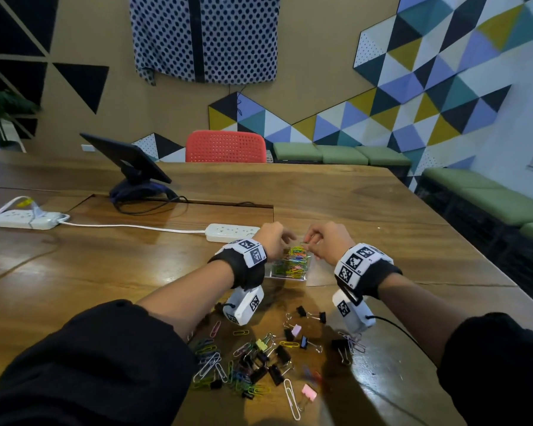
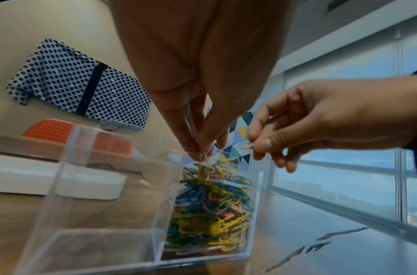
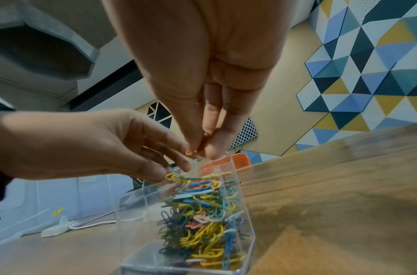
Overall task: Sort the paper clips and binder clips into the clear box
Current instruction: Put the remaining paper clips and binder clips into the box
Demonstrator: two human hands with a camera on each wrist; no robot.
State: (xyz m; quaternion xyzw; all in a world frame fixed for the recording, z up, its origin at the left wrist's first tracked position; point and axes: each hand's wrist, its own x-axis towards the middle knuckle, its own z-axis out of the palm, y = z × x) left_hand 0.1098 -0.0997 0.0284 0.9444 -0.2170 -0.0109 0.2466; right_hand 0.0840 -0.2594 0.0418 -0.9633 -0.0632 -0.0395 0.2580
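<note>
hovering over the clear box, left hand and right hand each pinch paper clips.

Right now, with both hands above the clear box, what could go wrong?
1. The heap of coloured paper clips already reaches the rim of the clear plastic box, so clips dropped by the left hand or right hand may slide out.
2. The other compartment looks empty; the black binder clips still lie on the table.

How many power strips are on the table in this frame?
2. One power strip lies at the far left of the table; the other lies just left of the left hand. None seems hidden.
</note>
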